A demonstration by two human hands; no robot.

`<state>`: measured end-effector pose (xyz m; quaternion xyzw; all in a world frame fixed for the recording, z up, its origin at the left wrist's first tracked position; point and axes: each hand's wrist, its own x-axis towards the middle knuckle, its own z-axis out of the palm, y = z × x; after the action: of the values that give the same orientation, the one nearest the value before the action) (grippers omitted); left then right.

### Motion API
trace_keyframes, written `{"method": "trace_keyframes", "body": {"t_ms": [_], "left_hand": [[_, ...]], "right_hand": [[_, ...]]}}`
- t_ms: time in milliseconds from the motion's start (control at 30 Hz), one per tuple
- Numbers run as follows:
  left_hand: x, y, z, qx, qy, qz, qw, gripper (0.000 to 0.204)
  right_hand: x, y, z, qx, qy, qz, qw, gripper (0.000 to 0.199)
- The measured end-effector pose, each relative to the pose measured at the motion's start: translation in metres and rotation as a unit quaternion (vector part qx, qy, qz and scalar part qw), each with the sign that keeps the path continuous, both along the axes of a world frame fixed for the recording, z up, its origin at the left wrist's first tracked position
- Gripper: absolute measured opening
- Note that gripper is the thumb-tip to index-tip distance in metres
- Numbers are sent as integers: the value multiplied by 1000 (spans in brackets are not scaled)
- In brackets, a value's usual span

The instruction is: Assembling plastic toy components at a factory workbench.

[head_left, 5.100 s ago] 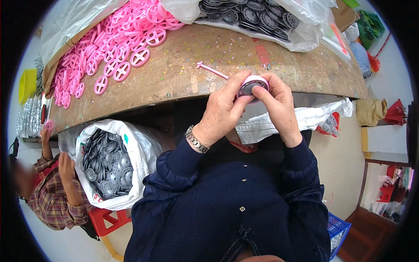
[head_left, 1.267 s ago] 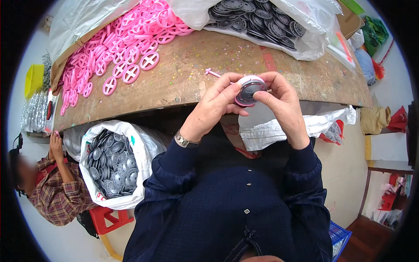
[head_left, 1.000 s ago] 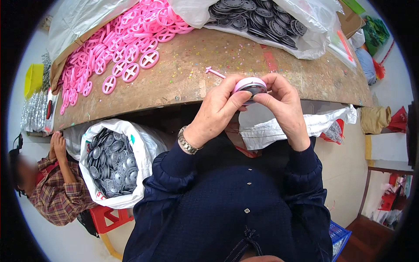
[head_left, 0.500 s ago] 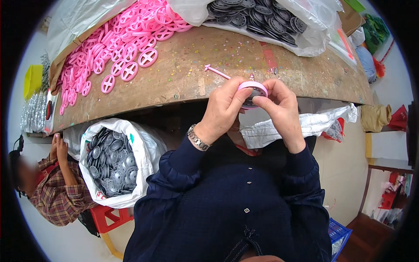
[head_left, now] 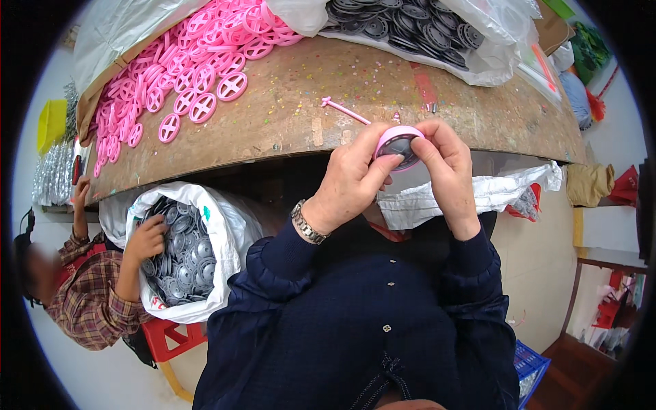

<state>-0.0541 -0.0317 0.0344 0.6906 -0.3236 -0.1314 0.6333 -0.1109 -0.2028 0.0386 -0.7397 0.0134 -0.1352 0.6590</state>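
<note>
A big brown table (head_left: 280, 126) stretches across the back, with lots of pink rings (head_left: 183, 80) piled on its left side. In front of it, on the left, sits a white sack (head_left: 230, 229) full of gray discs (head_left: 188, 263). A heap of dark discs (head_left: 417, 31) is on the table too. The left hand (head_left: 347, 179) and the right hand (head_left: 447, 167) both hold a pink wheel with a gray middle (head_left: 398, 145), thumbs on the gray part, just by the table's near edge. A thin pink stick (head_left: 346, 111) lies beside the left hand.
</note>
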Motion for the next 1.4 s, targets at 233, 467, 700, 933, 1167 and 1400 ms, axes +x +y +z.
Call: {"method": "trace_keyframes", "body": {"t_ms": [233,467,700,933,1167,1400], "left_hand": [[2,-5,-7,-66,140,-33,987,49],[25,4,2,149,-393,92,903,41],[77,22,-15,287,-475,124,822,23],[95,28,-23,269,-486,164,815,10],[144,75,-21,299,-479,338,753,9],[177,128,-27,436,-421,423,674,26]], "right_hand": [[-2,-2,2,-2,6,-1,1000,11],[-19,-30,13,-172,-57,-58,982,16],[-43,-85,2,-505,36,-17,862,24],[-47,-88,-8,-508,22,-29,861,29],[-37,-75,-10,-513,26,8,858,28],[-34,-64,-18,-515,34,55,855,27]]}}
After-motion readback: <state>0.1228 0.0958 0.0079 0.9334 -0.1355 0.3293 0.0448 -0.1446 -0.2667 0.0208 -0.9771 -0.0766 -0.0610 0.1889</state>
